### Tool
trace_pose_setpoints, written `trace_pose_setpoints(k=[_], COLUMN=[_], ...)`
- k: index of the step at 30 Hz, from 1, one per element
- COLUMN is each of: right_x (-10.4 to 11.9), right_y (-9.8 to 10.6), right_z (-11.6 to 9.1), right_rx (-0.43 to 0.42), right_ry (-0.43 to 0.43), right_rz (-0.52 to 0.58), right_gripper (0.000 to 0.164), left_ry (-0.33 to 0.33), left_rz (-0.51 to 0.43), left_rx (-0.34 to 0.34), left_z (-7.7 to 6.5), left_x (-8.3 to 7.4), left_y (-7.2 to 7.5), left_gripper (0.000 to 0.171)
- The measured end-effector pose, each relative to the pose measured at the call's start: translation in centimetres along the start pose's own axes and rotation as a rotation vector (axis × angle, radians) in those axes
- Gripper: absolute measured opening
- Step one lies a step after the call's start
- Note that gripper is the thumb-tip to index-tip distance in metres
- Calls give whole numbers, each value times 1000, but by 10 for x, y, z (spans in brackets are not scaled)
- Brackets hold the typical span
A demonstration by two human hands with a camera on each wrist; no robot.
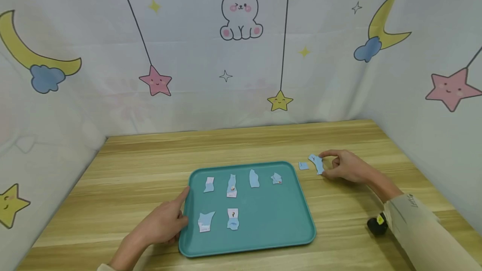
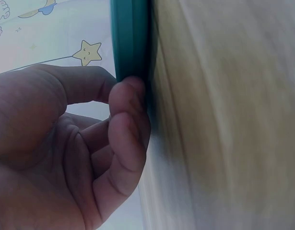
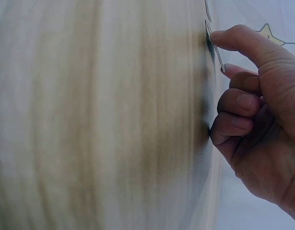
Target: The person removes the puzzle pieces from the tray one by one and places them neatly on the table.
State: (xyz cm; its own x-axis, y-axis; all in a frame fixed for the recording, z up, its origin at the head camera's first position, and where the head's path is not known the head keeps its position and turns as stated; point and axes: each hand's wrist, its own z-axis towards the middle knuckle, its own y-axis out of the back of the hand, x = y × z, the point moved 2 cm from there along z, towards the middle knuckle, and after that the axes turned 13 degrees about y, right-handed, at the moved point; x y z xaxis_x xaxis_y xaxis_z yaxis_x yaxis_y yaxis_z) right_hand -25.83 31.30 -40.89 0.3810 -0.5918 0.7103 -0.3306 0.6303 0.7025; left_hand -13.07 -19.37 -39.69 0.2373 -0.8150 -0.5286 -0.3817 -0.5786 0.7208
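Observation:
Beyond the tray's right rim, my right hand (image 1: pixel 348 166) pinches the edge of a curved light-blue torn paper piece (image 1: pixel 317 164) with thumb and index finger. In the right wrist view that paper piece (image 3: pixel 214 45) appears edge-on and tilted off the table, the other fingers curled. A smaller blue paper scrap (image 1: pixel 303 165) lies just left of it. My left hand (image 1: pixel 162 223) holds the left rim of a teal tray (image 1: pixel 278 225). The left wrist view shows its fingers (image 2: pixel 125 139) curled against the tray edge (image 2: pixel 130 43); the thumb's tip is partly hidden.
Several torn blue-and-white paper pieces lie spaced apart in the tray, among them a tall one (image 1: pixel 232 185) and a lower-left one (image 1: pixel 205 222). A black round object (image 1: pixel 378 224) is beside the right sleeve. The wooden table (image 1: pixel 150 154) meets a patterned cloth backdrop (image 1: pixel 196 53).

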Motion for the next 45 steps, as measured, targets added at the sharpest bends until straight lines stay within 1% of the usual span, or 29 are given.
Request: trace_pose_setpoints(k=[11,16,22,26,29,36,40,45], right_x=[1,-1,-1,3,6,15,25,40], right_y=[1,1,2,4,5,3,-1,-5], right_z=[2,3,1,-1,-2,0,-1,-2], right_rx=[33,50,43,29,15,-51,-87,-122], right_ry=[4,20,29,35,45,68,90,89], right_rz=[43,52,72,83,67,42,22,8], right_gripper=[68,69,74,75,75,74,72,69], left_ry=[1,4,7,8,4,-22,-33,-31], left_rz=[-5,0,2,4,5,-2,-6,0], left_rx=[0,-6,-5,0,6,14,13,7], left_z=[-1,-1,-1,0,-1,-1,-1,-2], left_x=[2,4,4,4,3,1,0,-1], left_y=[-2,-3,-3,-3,-2,1,2,2], left_gripper=[82,82,82,82,83,83,83,83])
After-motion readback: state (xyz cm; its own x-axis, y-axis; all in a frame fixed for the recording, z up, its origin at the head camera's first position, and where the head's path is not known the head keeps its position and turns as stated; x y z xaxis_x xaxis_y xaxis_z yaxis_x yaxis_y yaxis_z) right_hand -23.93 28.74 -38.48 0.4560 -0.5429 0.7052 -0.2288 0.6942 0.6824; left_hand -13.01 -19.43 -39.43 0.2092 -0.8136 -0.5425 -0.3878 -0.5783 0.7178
